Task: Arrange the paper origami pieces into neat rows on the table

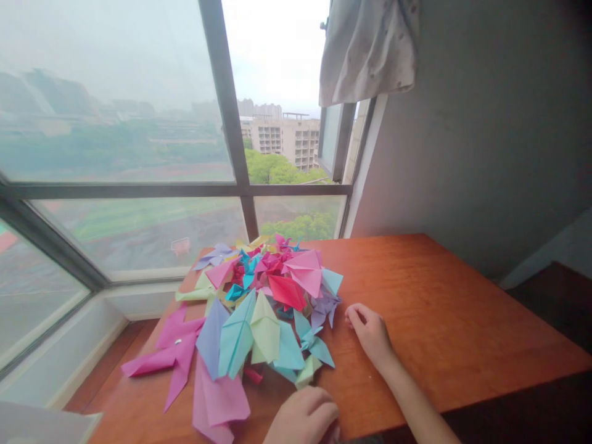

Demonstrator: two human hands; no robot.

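A pile of folded coloured paper (pixel 265 327) lies on the brown wooden table (pixel 393 277). A magenta pinwheel (pixel 178 348) rests at its left, and a pink folded sheet (pixel 217 398) is at the near end. Just right of the pile, my right hand (pixel 370 333) is over the table with its fingers curled and thumb near them; nothing shows in it. My left hand (pixel 305 416) is at the table's near edge, below a pale green folded piece (pixel 308 372). Its fingers are bent down, and their tips are hidden.
Behind and left of the table stands a large window with a grey frame (pixel 185 190). A pale curtain (pixel 370 55) hangs at the upper right, beside a grey wall (pixel 472 135). A whitish surface (pixel 46 425) shows at the lower left.
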